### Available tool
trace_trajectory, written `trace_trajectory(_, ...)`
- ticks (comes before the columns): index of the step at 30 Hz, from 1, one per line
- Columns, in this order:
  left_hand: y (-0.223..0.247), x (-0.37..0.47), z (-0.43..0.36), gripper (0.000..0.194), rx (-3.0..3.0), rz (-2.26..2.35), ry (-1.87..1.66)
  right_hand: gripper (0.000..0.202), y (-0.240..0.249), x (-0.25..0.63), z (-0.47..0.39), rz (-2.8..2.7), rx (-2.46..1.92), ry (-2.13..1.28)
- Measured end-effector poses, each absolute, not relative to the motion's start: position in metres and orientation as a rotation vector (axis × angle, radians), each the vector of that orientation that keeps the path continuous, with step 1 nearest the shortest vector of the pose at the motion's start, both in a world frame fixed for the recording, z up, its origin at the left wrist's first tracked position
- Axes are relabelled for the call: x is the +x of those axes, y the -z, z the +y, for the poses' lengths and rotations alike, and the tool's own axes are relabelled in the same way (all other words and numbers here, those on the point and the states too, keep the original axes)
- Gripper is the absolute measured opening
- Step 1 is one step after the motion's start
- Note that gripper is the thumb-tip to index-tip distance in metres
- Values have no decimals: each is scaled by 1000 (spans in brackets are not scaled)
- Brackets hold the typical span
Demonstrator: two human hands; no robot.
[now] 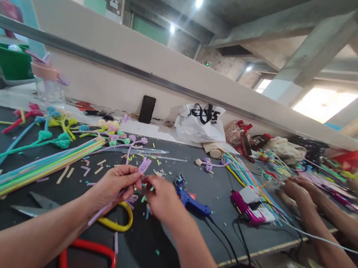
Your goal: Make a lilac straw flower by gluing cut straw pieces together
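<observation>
My left hand (120, 182) is closed around a lavender pipe-cleaner flower (145, 165), its stem (99, 215) slanting down past the wrist. Close beside it is my right hand (163, 197), its fingers bent together near the flower's base; what they hold, if anything, is hidden. Below my left forearm lie scissor blades (38, 203), a yellow handle loop (130, 222) and a red handle loop (112, 262); whether these are one pair, I cannot tell. A blue glue gun (193, 202) rests just right of my right hand.
A bundle of pastel pipe cleaners (39, 170) stretches across the left. Finished-looking flowers (61, 139), a phone (147, 109), a lidded cup (48, 84) and a white bag (197, 125) stand behind. At right are a magenta glue gun (245, 207), cords and a co-worker's hands (298, 190).
</observation>
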State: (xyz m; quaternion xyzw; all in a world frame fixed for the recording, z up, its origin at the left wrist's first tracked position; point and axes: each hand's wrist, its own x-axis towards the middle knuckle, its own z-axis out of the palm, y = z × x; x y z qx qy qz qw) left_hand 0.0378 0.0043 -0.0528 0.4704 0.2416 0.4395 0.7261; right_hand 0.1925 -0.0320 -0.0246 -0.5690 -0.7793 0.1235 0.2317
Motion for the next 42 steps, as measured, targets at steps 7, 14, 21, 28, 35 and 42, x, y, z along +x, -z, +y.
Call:
trace_trajectory(7, 54, 40, 4, 18, 1058, 563, -923, 22, 22, 223, -30, -2113, -1625, -293)
trace_trajectory(14, 54, 41, 0, 22, 1120, 608, -818, 12, 52, 207, -21, -2147, -1560, -403)
trace_trajectory(21, 53, 42, 0, 21, 1103, 629, -730, 9, 54, 216, -24, -1924, -1648, -517)
trace_trajectory(28, 53, 42, 1, 19, 1107, 617, -710, 10, 36, 223, -32, -1958, -1551, -471)
trace_trajectory(35, 50, 42, 0, 20, 1070, 624, -711, 42, 13, 300, -56, -2000, -1927, -237)
trace_trajectory(42, 52, 41, 0, 19, 1076, 645, -708, 53, 34, 311, -58, -2050, -2116, -206)
